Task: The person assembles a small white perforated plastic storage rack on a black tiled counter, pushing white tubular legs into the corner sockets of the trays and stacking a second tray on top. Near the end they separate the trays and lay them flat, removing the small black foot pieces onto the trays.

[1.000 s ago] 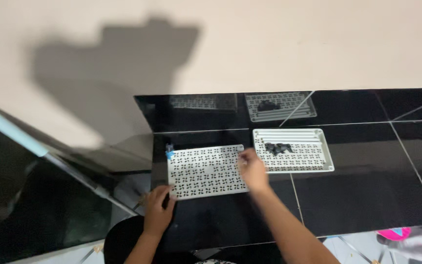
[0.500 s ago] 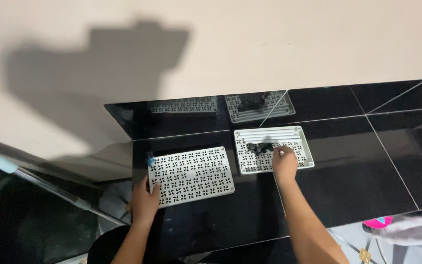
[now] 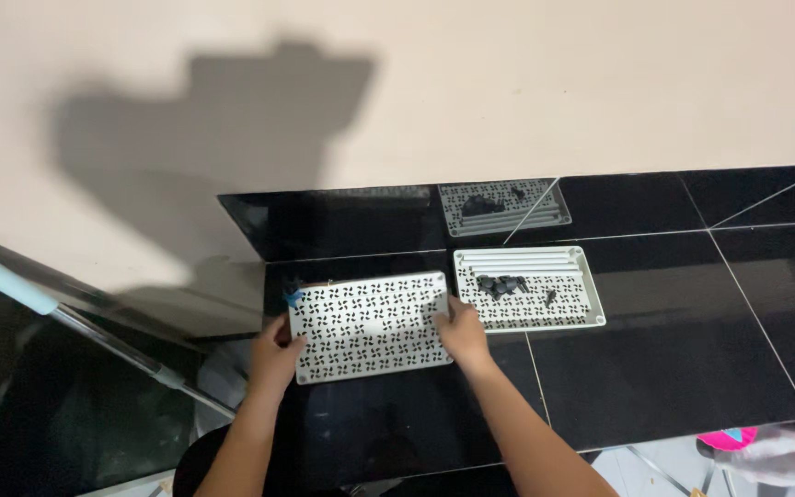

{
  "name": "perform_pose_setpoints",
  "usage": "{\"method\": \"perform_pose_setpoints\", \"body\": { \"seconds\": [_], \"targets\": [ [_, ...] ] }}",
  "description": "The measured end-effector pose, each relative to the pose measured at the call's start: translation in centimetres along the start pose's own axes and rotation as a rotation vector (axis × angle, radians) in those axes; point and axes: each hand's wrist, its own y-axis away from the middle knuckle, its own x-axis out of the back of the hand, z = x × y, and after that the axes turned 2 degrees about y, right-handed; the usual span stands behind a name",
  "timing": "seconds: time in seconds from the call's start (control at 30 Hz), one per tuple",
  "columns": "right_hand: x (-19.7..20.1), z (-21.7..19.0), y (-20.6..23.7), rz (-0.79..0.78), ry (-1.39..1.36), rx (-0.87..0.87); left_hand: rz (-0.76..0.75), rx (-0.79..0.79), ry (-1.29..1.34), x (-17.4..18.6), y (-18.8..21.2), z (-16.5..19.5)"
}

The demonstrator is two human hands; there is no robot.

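A white perforated plate (image 3: 367, 324) with pinwheel-shaped cutouts lies flat on a black glossy tiled counter (image 3: 655, 368). My left hand (image 3: 273, 354) grips its left edge. At the plate's right edge, my right hand (image 3: 460, 329) has its fingers resting on it. A small blue piece (image 3: 293, 297) sits at the plate's far left corner. Just to the right lies a white tray (image 3: 591, 304) holding several small black parts (image 3: 501, 285).
A beige wall rises behind the counter, and the black backsplash mirrors the tray. A pale blue and grey pole (image 3: 75, 322) slants across the left. A pink object (image 3: 724, 440) lies below the counter's front edge at lower right.
My right hand has come back from the tray to the plate's right edge. My left hand stays on the plate's left edge. The camera view has shifted.
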Motion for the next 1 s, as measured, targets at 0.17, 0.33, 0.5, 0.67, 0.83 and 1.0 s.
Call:
{"method": "perform_pose_setpoints", "body": {
  "seconds": [0.17,0.33,0.5,0.67,0.83,1.0],
  "targets": [
    [0.9,1.9,-1.0,0.081,-0.495,0.316,0.166,-0.250,-0.130,0.4,1.0,1.7],
    [0.6,6.6,-2.8,-0.018,-0.771,0.151,0.091,-0.560,-0.144,0.2,2.1,1.4],
    [-0.4,8.2,-3.8,0.006,-0.524,0.041,0.095,-0.477,-0.460,0.6,1.6,-1.0],
    [-0.2,6.5,-2.1,0.280,0.227,0.404,0.066,-0.339,-0.474,0.2,1.0,-1.3],
    [2.7,5.3,-1.4,0.334,0.312,0.312,0.355,-0.532,-0.678,-3.5,2.0,1.0],
    [11.1,8.8,-4.5,0.682,0.471,0.173,0.091,-0.595,-0.368,-12.9,3.3,3.5]
  ]
}}
